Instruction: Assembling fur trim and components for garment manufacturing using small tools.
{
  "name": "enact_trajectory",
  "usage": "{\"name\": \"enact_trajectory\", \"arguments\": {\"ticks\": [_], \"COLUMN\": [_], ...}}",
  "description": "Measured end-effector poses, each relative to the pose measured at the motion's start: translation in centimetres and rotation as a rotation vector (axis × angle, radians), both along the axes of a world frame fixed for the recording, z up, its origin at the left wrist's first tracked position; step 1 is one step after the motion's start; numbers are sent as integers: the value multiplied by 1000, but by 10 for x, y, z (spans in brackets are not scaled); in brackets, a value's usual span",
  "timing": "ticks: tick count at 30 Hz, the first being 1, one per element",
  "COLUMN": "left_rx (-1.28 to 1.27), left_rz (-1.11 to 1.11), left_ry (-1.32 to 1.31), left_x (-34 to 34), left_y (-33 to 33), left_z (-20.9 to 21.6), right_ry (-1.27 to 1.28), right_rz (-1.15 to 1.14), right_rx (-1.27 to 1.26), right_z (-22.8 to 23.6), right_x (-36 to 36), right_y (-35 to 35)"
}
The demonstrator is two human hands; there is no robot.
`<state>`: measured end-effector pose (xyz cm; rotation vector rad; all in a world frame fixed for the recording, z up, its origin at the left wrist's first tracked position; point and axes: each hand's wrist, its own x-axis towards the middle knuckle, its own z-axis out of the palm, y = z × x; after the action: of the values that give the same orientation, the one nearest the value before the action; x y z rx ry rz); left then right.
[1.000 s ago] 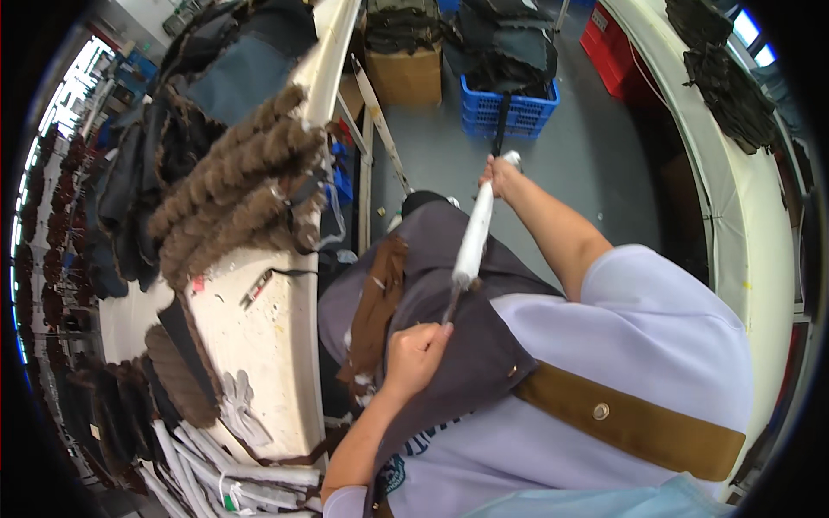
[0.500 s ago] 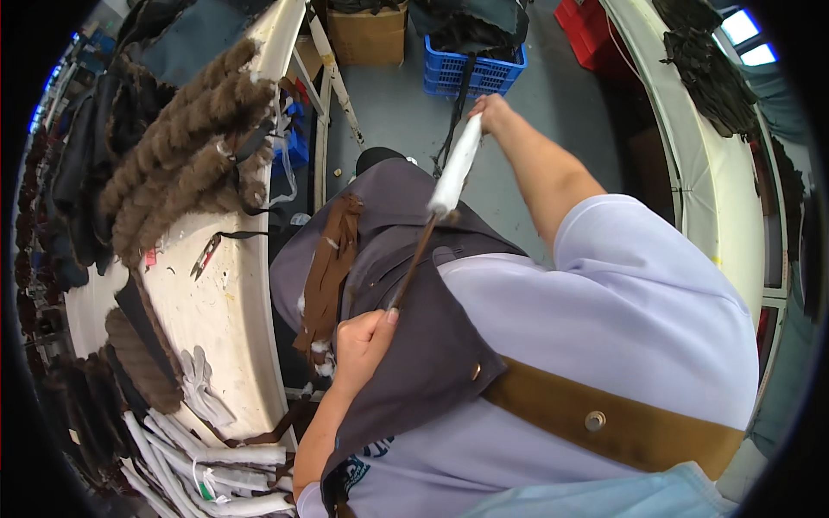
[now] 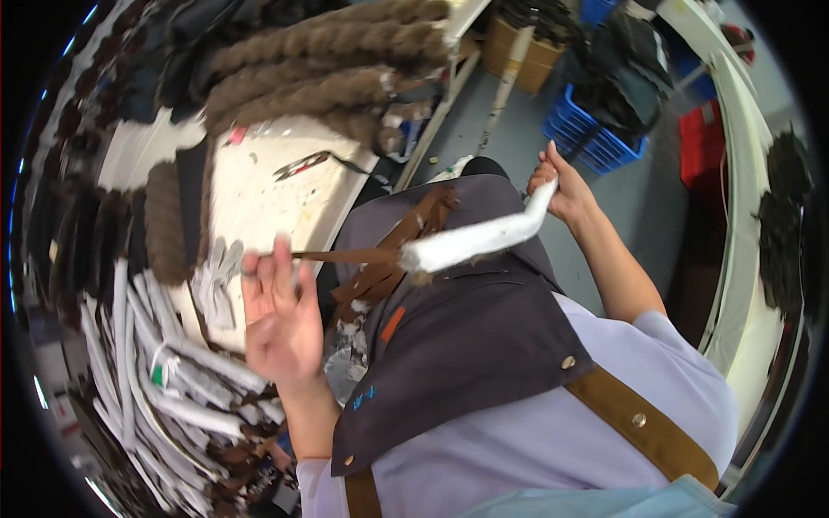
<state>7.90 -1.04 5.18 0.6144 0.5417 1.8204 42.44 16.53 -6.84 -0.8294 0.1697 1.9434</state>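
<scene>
My right hand [image 3: 561, 186] is closed round the far end of a white, soft-looking tube [image 3: 475, 242], which bends near the grip and slants across my apron. From its near end a narrow brown strip [image 3: 358, 256] runs left to my left hand [image 3: 281, 324]. That hand is palm up and slightly blurred, its fingers stretched and apart; the strip reaches the fingertips, but how it lies against them is unclear. Several brown strips [image 3: 401, 237] lie across the apron on my lap, below and behind the tube.
On the white table [image 3: 276, 194] at left lie thread snips [image 3: 302, 164], a pale glove [image 3: 216, 285] and fluffy brown fur strips [image 3: 337, 78]. Many white tubes [image 3: 186, 358] are heaped at lower left. A blue crate [image 3: 604, 155] with dark material stands on the floor ahead, near a cardboard box [image 3: 527, 56].
The view has swung. My left hand has gone from a closed grip on the strip to stretched fingers, farther left. The white tube now lies more level and bends near my right hand.
</scene>
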Motion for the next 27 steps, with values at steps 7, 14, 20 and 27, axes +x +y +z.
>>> {"name": "enact_trajectory", "arguments": {"ticks": [7, 14, 20, 27], "left_rx": [3, 177, 47, -921], "left_rz": [287, 581, 901, 878], "left_ry": [2134, 2130, 2345, 2117], "left_x": [-28, -54, -178, -225], "left_y": [19, 73, 116, 133], "left_z": [-56, -40, -39, -92], "right_ry": [134, 138, 263, 366], "right_rz": [482, 1841, 1373, 1414], "right_rx": [255, 886, 379, 133], "right_z": [26, 44, 66, 50], "right_x": [-51, -163, -301, -348], "right_y": [-33, -17, -29, -35]}}
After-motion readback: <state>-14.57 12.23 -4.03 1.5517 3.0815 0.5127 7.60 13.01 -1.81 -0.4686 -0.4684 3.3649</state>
